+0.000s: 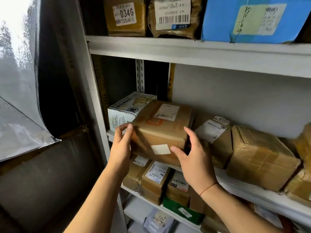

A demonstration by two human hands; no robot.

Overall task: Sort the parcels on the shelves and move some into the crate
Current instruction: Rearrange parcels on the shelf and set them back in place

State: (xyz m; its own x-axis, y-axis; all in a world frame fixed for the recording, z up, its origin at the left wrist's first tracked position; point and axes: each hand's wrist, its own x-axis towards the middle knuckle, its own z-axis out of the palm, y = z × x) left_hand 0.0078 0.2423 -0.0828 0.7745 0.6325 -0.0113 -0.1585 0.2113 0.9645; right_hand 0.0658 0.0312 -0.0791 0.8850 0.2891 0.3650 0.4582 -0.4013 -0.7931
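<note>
Grey metal shelf (193, 52), left hand (122, 142) and right hand (193, 158) fingers curled gripping brown parcel (161, 130) by its sides

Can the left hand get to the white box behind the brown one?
Probably yes. The left hand holds the brown box's left corner, and the white box sits just behind it, its near face uncovered.

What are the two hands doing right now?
Left hand: grips the left edge of the brown cardboard parcel.
Right hand: grips the same parcel's right front corner.
</note>
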